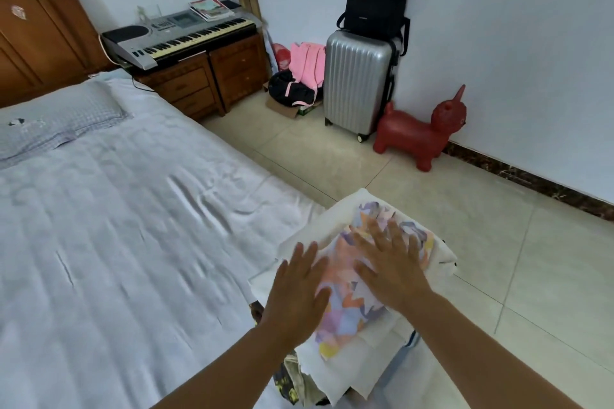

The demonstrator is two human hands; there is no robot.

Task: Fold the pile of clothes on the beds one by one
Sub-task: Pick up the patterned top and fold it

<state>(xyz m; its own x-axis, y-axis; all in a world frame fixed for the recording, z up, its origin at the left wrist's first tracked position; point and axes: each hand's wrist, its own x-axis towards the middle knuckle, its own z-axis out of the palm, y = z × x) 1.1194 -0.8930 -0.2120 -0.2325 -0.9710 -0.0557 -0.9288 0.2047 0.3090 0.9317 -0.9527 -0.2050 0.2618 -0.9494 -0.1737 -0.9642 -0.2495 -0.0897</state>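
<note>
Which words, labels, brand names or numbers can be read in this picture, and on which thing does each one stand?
None can be read.
Keyboard: panel markings blurred.
Book on the keyboard: cover print too small.
White shirt under both hands: coloured pattern only, no letters.
Suitcase: no label visible.

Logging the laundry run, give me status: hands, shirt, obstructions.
Left hand and right hand open, flat on white printed shirt. Shirt folded, atop clothes stack at bed corner. Nothing in the way.

I count two hands point(295, 295), one bed point(116, 226), one pillow point(56, 119), one keyboard point(179, 36), one suitcase point(358, 83), two cabinets point(239, 73)
</note>
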